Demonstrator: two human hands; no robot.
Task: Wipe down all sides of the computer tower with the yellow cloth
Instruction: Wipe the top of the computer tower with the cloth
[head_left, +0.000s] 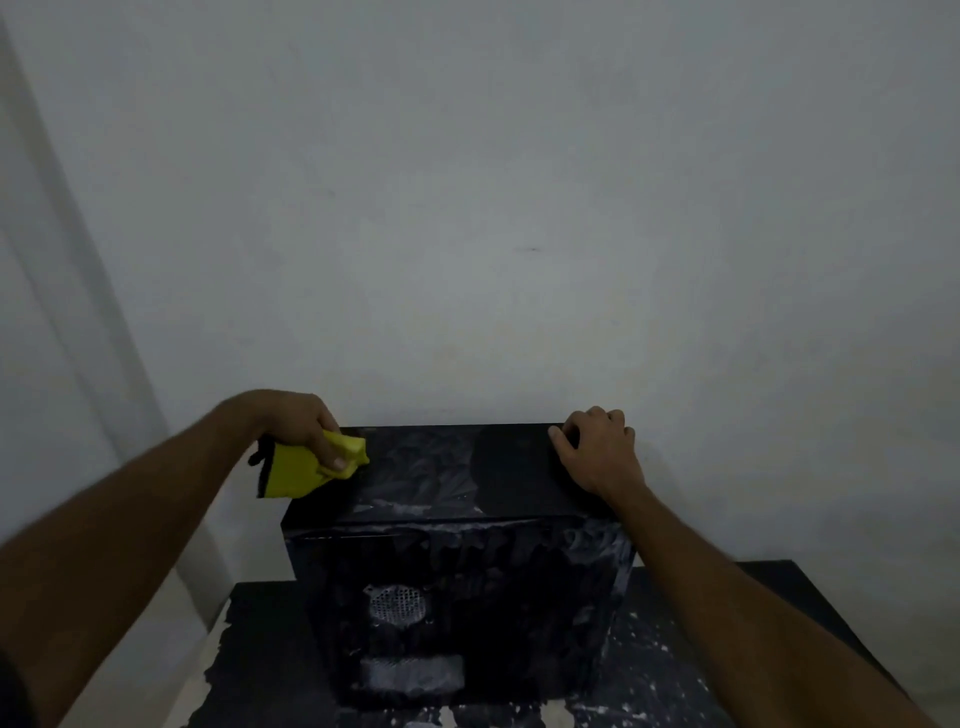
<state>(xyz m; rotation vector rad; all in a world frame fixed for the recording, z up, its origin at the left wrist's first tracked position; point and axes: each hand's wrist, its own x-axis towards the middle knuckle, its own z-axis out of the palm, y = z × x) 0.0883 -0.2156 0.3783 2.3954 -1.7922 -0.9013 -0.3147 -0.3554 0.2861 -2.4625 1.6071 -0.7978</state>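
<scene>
A black computer tower (457, 577) stands on a dark table, its near face showing a round vent grille and pale smears. My left hand (298, 421) grips the folded yellow cloth (306, 467) at the tower's top far-left corner, the cloth touching the top panel. My right hand (597, 447) rests on the top far-right corner, fingers curled over the back edge. The top panel is smeared on its left half and darker on its right part.
The table (810, 618) is dark with white flecks and worn patches; its left edge runs near my left forearm. A plain pale wall (519, 208) stands right behind the tower. A light strip runs down the wall at the left.
</scene>
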